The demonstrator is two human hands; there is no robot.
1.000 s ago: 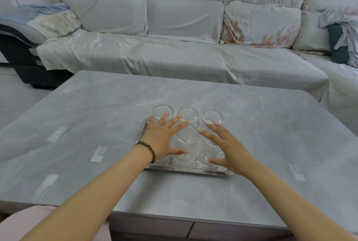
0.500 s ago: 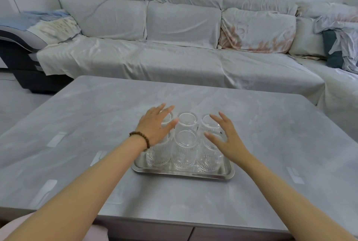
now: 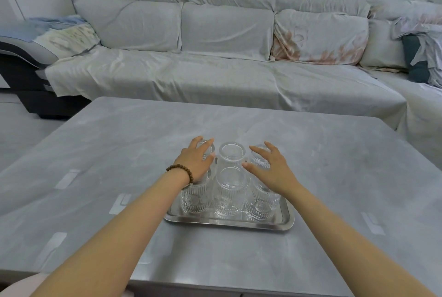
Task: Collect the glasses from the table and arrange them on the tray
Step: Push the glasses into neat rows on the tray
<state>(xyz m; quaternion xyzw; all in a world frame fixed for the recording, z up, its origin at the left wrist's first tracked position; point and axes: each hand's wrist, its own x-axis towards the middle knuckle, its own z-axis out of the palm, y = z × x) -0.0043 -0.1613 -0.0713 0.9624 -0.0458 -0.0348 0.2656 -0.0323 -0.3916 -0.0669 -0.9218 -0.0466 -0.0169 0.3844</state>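
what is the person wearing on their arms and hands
Both forearms are bare, with no sleeves and no gloves. The left hand has a bracelet of brown round beads at the wrist. The right hand wears nothing visible.

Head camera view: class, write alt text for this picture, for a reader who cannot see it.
Six ribbed clear glasses stand upside down in two rows of three on a steel tray on a grey table. The left hand and right hand, both open, hover over the outer glasses; a covered sofa sits behind.
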